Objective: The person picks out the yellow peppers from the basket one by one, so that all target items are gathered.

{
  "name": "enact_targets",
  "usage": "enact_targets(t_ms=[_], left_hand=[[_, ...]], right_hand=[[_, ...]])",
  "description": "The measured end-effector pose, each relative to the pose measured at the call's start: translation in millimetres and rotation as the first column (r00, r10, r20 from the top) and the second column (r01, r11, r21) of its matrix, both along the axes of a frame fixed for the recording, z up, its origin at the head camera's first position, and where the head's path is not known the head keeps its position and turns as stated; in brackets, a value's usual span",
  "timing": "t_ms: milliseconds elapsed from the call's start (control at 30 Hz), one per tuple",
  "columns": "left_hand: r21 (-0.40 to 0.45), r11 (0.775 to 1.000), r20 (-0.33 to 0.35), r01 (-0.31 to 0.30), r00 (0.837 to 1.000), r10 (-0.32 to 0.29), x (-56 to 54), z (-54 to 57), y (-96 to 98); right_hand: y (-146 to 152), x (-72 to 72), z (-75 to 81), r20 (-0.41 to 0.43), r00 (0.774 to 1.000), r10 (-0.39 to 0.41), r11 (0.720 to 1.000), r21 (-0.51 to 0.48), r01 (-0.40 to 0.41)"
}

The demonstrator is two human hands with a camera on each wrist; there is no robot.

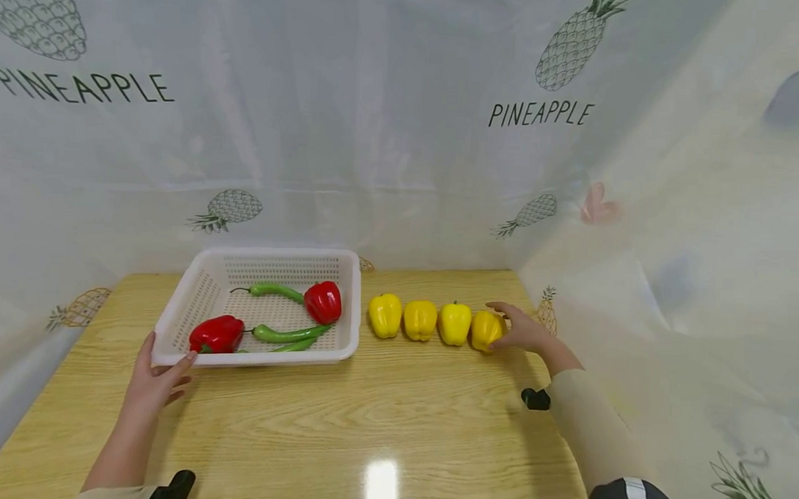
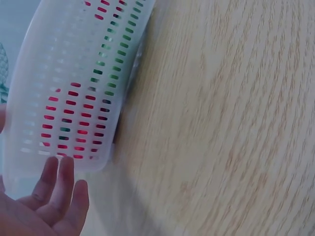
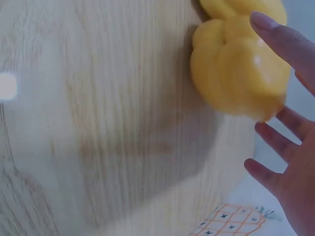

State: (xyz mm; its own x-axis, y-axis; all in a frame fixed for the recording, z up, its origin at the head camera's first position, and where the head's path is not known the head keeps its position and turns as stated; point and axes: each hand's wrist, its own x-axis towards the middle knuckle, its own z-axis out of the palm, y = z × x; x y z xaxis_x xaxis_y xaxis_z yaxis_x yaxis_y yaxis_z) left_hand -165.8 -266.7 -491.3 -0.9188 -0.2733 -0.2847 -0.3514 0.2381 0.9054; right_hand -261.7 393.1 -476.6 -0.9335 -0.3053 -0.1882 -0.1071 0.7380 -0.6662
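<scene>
At the front left corner of a white plastic basket [image 1: 257, 358], my left hand [image 1: 150, 384] grips the rim; in the left wrist view, several fingers [image 2: 63, 189] hang loosely beside the corner. Two red bell peppers [image 1: 217, 335] and several long green chili peppers [image 1: 275, 291] lie inside. To the basket's right, several yellow bell peppers [image 1: 420, 320] stand in a row. My right hand [image 1: 522, 331] is around the rightmost yellow bell pepper [image 3: 241, 69], thumb on one side and fingers at the other, spread and fairly straight. Whether they touch it, I cannot tell.
Everything rests on a wood-grain table [image 1: 288, 422]. A whitish curtain [image 1: 351, 130] with pineapple prints hangs behind the table and along its sides. A bright light reflection lies on the tabletop near the front.
</scene>
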Motion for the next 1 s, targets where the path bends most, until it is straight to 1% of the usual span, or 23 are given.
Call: enact_targets(t_ms=[100,167,233,367,467,633,733,867,933,1000], left_hand=[[-0.073,0.997,-0.002,0.025,1.0,-0.025,-0.3,2.3,-2.6],[-0.129,0.991,0.006,0.045,0.999,-0.045,-0.6,5.6,-5.2],[-0.177,0.982,0.017,0.068,0.998,-0.066,-1.1,9.7,-8.6],[-0.246,0.962,0.037,0.117,0.993,-0.111,-2.8,20.6,-15.5],[-0.301,0.943,0.016,0.142,0.989,-0.144,-4.4,28.8,-18.9],[-0.39,0.91,-0.068,0.138,0.982,-0.178,-3.9,40.6,-16.8],[-0.449,0.884,-0.102,0.131,0.975,-0.196,-2.6,47.1,-11.8],[-0.51,0.851,-0.105,0.129,0.972,-0.21,-2.4,57.2,-2.0],[-0.528,0.84,-0.11,0.128,0.97,-0.217,-2.1,61.6,3.5],[-0.537,0.834,-0.119,0.127,0.967,-0.224,-1.2,65.2,9.4]], right_hand=[[-4.8,-0.1,5.3,-0.041,0.999,0.008,1.0,0.023,-0.007],[-7.0,0.2,10.0,-0.075,0.997,0.026,0.998,0.051,-0.023],[-9.8,0.9,15.5,-0.108,0.993,0.036,0.997,0.069,-0.028],[-17.2,4.0,25.9,-0.165,0.985,0.042,0.996,0.089,-0.027],[-24.6,7.1,31.9,-0.203,0.978,0.042,0.994,0.106,-0.02],[-39.9,12.0,40.5,-0.274,0.96,0.057,0.988,0.154,-0.015],[-50.7,15.5,45.2,-0.317,0.945,0.077,0.982,0.187,-0.017],[-65.3,21.1,51.1,-0.368,0.925,0.095,0.973,0.229,-0.01],[-72.2,24.6,53.3,-0.392,0.914,0.108,0.969,0.248,-0.008],[-78.6,28.7,55.6,-0.412,0.903,0.123,0.962,0.272,-0.006]])
